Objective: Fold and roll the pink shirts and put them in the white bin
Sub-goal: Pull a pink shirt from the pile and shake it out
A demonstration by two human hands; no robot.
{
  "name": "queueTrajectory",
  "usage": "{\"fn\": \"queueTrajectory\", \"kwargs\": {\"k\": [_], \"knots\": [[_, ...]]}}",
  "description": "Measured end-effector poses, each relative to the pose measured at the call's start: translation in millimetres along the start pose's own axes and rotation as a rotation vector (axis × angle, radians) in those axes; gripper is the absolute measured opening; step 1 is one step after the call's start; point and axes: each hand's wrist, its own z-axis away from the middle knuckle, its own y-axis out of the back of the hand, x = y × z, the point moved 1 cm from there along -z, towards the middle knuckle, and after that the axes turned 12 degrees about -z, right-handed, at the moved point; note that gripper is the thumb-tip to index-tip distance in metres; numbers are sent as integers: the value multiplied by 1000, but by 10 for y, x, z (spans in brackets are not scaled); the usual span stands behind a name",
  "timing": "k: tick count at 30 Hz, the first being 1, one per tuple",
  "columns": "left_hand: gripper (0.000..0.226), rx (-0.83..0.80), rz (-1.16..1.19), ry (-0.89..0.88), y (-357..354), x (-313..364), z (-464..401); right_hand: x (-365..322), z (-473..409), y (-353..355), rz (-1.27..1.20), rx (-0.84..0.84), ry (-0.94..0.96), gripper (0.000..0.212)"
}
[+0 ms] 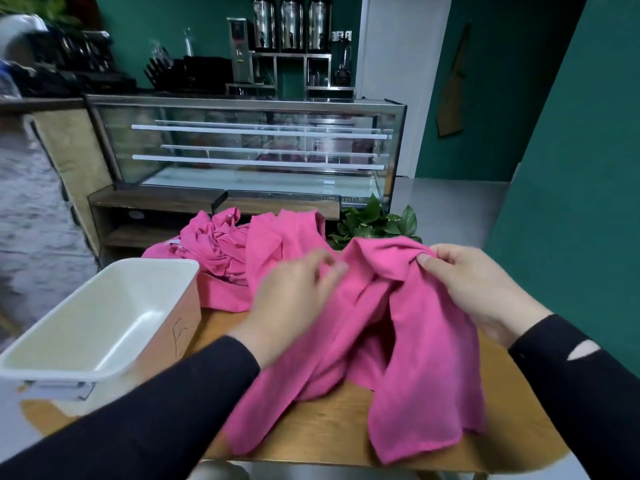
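A crumpled pink shirt (408,344) hangs over the wooden table (332,434) in front of me. My right hand (474,289) pinches a bunched fold at the shirt's top right. My left hand (294,303) grips the fabric at its upper left, fingers curled into the cloth. Behind them a pile of more pink shirts (239,247) lies crumpled at the table's far side. The white bin (104,362) stands at the left on the table, with nothing in it.
A green leafy plant (377,223) sits behind the pile at the table's far right. Beyond the table stands a glass display counter (256,147). A teal wall (571,202) rises on the right.
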Motion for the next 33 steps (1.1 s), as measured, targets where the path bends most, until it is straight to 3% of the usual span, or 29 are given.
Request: {"fn": "queueTrajectory", "kwargs": {"k": [3, 4, 8, 12, 14, 17, 21, 25, 28, 30, 33], "knots": [[76, -325, 16, 65, -354, 212, 329, -28, -26, -137, 17, -36, 0, 32], [78, -364, 26, 114, -487, 204, 374, -52, -22, -169, 3, -48, -3, 32], [28, -386, 13, 156, -817, 136, 431, -115, -65, -202, -60, -26, -9, 32], [20, -331, 48, 244, -915, -240, 484, -186, -100, 23, 3, 137, 95, 33], [14, -343, 27, 296, -920, -529, 514, -232, -78, 167, 1, 138, 103, 34], [21, -365, 69, 328, -868, -813, 497, -186, -121, 304, 382, 98, 99, 48], [23, -231, 216, 401, -668, -951, 253, 46, -212, 340, 883, 75, 118, 64], [37, -182, 158, 175, -226, -854, -26, 266, -287, 314, 1128, 9, 177, 62], [50, -365, -24, -54, 116, -827, -193, 404, -339, 331, 1186, -4, 182, 55], [45, -402, -146, -127, 263, -939, -311, 471, -386, 417, 1130, 63, 186, 41], [15, -234, -302, -89, 383, -1236, -522, 507, -519, 629, 793, 166, 60, 21]]}}
